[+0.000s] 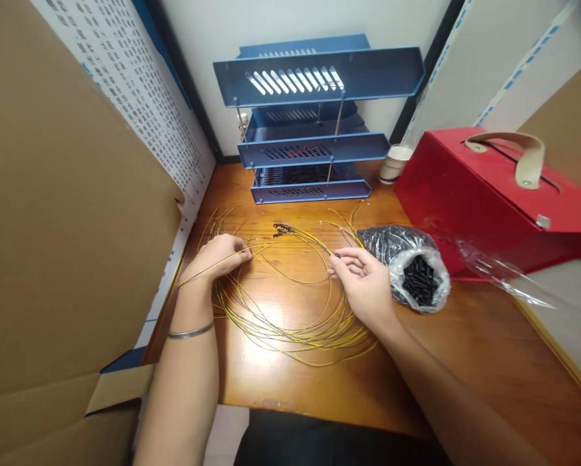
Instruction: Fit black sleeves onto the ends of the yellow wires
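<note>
My right hand (pixel 363 281) is closed in a pinch, with a small black piece (pixel 338 255) on a yellow wire between thumb and forefinger. Across from it, my left hand (pixel 225 255) has its fingers curled together at a yellow wire (pixel 266 244), which runs over the back of the hand towards the wrist. A loose coil of thin yellow and dark wires (pixel 295 340) lies on the table between and below both hands. Several black end pieces (pixel 283 230) sit together on wire ends beyond the hands. The left fingertips are partly hidden.
Right of my right hand stands an open clear bag (pixel 443 285) of small black parts. A red box (pixel 479 213) with a tan handle is behind it. A blue tiered tray (pixel 314 194) and paper cup (pixel 395 165) stand at the back; cardboard (pixel 77 226) borders the left.
</note>
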Demonstrator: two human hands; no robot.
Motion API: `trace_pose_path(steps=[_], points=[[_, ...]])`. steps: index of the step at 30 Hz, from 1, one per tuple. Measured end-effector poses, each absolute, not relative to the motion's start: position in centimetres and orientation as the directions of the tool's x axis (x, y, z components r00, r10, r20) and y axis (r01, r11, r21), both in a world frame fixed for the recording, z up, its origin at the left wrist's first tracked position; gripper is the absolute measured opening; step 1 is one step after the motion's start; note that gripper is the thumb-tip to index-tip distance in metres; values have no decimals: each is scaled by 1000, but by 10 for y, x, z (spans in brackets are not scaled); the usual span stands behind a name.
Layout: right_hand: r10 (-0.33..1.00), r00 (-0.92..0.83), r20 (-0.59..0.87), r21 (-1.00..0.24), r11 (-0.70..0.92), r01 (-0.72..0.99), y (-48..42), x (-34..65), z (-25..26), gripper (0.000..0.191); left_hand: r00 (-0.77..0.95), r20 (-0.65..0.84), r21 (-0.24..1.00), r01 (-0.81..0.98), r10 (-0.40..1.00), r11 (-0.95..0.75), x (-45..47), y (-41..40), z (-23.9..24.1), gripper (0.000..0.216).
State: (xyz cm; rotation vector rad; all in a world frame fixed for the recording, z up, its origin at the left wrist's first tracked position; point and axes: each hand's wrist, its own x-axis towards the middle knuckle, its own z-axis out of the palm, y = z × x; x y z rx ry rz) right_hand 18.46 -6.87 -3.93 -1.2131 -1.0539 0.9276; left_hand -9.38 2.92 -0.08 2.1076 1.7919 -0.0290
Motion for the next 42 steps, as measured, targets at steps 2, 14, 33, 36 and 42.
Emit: trace_pose_path(steps=[2,14,33,36,42], points=[[955,265,130,-991,137,-9,-69,184,-39,29,187,-254,245,962,949,-124,-92,28,-1,26],[963,247,105,-992,120,-48,-72,184,-35,32,4,-147,154,988,989,18,-86,23,7,26],[914,372,161,-987,160,34,-70,186,-34,29,289,182,438,832,940,-341,15,-13,-3,32],[919,352,176,-984,168,53,-70,187,-33,27,407,114,695,620,906,-365,40,-30,-9,45],[948,239,210,-974,181,136,-75,184,-35,23,302,111,920,330,947,-213,51,-30,-27,53]])
